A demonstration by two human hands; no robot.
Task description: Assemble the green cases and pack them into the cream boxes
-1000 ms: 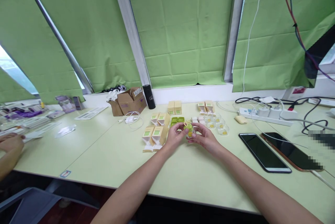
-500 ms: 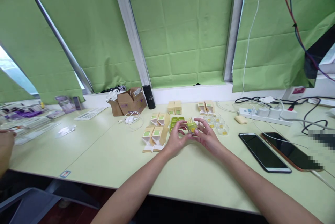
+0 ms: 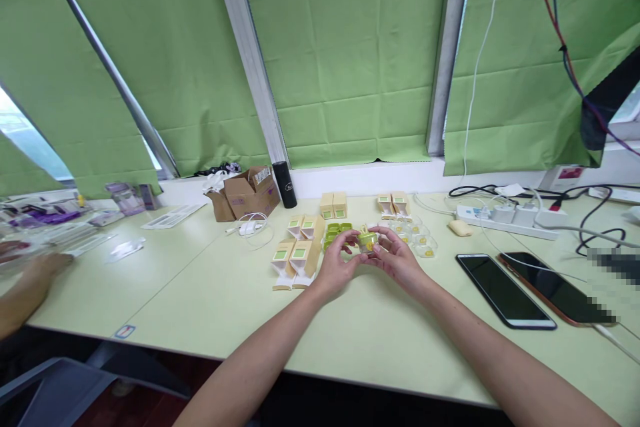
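Note:
A small clear container with a green lid point(image 3: 367, 240) is held between both hands above the table. My left hand point(image 3: 339, 264) grips its left side, fingers curled round it. On the other side, my right hand point(image 3: 397, 259) has fingers and thumb closed on it. Green lids point(image 3: 332, 235) lie just behind my left hand, partly hidden. Clear cups with yellow marks point(image 3: 425, 245) stand behind my right hand. Open cream boxes with green windows point(image 3: 301, 255) sit to the left.
Closed boxes point(image 3: 333, 205) and open boxes point(image 3: 393, 204) stand farther back. A carton point(image 3: 253, 194) and black bottle point(image 3: 285, 185) are back left. Phones point(image 3: 505, 290) and a power strip point(image 3: 515, 219) lie right. Another person's hand point(image 3: 47, 270) is far left.
The green-lidded container has turned more upright between my hands, its lid now facing up. At the far left, the other person's arm has reached farther over the table.

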